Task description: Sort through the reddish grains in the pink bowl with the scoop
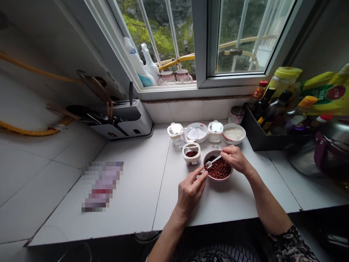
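Between the fingers of my right hand (231, 157) is a small white plastic spoon (216, 160), its scoop resting over dark red dried peppercorns (221, 169). They fill a pink-rimmed bowl (218, 179) on the counter. My left hand (191, 189) is at the bowl's left side, thumb and fingers against the rim near the spoon's tip. Just left of the bowl stands a small clear jar with a cream-coloured top (191, 157), with the same dark red peppercorns inside.
Behind are two more cream-lidded jars (176, 134) (215, 131), a bowl of white powder (196, 132) and a bowl of off-white contents (233, 134). A utensil holder (136, 123) stands left, a black bottle box (264, 140) right. A blurred-out packet (103, 187) lies on the counter (133, 196).
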